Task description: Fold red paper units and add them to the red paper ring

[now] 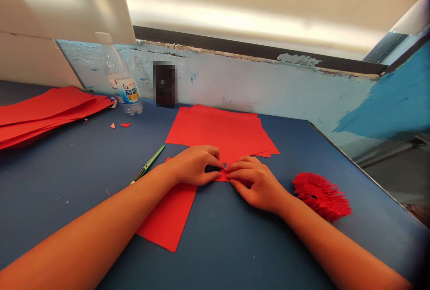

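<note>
Bare forearms, the left [101,222] and the right [336,245], are extended from the foreground across a dark blue tabletop [67,200]. Behind the tabletop, a pale blue painted wall [235,86] is seen with its paint chipped and peeling along the top edge. A loose pile of rectangular red paper sheets [43,115] is laid at the far left of the table, and a flat, slightly fanned stack of red paper sheets [218,131] is placed at the center, just beyond the hands. A single red paper sheet [168,218] is laid beneath the left wrist, angled toward the near edge. The left hand [195,165] and right hand [255,183] are brought together, with the fingers curled and pressed toward each other. A dense, fringed red paper cut-out [320,196] is left on the table to the right, well apart from the right hand. A clear plastic water bottle with a colorful label [121,77] stands against the wall. A green-handled utility knife [148,164] lies just beside the left hand. A small piece of red paper [221,175] is pinched between the fingertips of both hands, above the near edge of the central stack, and appears folded. Two tiny red paper scraps [125,125] lie near the bottle.
</note>
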`<move>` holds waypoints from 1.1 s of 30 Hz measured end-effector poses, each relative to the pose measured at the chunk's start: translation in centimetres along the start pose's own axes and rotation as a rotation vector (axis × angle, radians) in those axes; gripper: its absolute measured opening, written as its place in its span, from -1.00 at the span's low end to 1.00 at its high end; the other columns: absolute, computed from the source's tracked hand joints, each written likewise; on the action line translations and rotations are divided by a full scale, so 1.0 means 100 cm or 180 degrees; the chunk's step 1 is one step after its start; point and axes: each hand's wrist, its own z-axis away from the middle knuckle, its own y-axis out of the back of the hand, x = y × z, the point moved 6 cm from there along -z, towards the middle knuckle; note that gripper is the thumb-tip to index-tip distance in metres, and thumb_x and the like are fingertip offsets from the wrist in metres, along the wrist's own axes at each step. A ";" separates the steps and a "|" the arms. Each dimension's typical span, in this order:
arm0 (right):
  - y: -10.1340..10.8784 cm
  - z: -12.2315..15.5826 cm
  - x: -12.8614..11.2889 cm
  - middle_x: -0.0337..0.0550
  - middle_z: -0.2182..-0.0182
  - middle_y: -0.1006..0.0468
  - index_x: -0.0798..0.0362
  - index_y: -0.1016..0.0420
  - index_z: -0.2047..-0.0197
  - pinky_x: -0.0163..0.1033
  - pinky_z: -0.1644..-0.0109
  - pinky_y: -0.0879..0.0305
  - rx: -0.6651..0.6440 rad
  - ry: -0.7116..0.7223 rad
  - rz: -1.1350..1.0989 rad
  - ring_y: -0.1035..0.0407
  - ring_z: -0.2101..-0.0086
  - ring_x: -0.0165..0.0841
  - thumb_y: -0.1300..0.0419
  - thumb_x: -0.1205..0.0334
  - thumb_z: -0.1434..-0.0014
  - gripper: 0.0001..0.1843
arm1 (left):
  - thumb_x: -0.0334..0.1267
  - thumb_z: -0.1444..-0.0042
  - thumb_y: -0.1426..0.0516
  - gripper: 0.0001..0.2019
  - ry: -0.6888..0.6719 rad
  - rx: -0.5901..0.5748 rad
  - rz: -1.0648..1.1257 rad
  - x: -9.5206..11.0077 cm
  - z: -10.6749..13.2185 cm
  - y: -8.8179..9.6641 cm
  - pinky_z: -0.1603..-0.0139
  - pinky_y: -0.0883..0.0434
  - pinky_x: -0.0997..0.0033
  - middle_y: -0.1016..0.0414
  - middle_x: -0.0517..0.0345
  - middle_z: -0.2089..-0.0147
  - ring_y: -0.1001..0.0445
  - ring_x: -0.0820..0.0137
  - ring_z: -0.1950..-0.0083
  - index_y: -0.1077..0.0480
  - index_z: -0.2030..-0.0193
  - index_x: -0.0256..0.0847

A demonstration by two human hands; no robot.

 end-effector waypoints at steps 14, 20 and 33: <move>0.002 -0.004 -0.015 -0.12 0.25 -0.55 0.04 -0.51 0.16 -0.08 0.09 -0.17 -0.0500 0.0108 0.0558 -0.26 0.23 -0.21 -0.09 0.51 -0.01 -0.65 | -0.24 -0.16 -0.05 -0.78 -0.0360 -0.0221 -0.0841 0.014 -0.003 0.002 0.33 -0.23 0.39 -0.47 0.09 0.27 -0.40 0.37 0.30 -0.54 0.23 -0.16; 0.011 0.015 -0.021 -0.04 0.30 -0.46 0.11 -0.39 0.09 -0.10 0.13 -0.16 -0.0627 -0.0251 0.0843 -0.28 0.27 -0.19 -0.05 0.53 0.09 -0.56 | -0.23 -0.15 -0.05 -0.78 -0.0427 -0.0205 -0.1004 0.017 -0.004 0.002 0.42 -0.15 0.40 -0.46 0.10 0.29 -0.39 0.38 0.33 -0.54 0.30 -0.14; -0.001 0.037 -0.026 -0.02 0.14 -0.45 0.10 -0.37 0.12 -0.11 0.04 -0.17 -0.0080 -0.0345 0.0864 -0.28 0.12 -0.17 -0.06 0.46 -0.14 -0.76 | -0.12 0.06 -0.25 -0.77 0.0582 -0.0125 0.0378 -0.003 -0.010 0.004 0.22 -0.25 0.45 -0.46 0.12 0.26 -0.40 0.36 0.22 -0.53 0.29 -0.18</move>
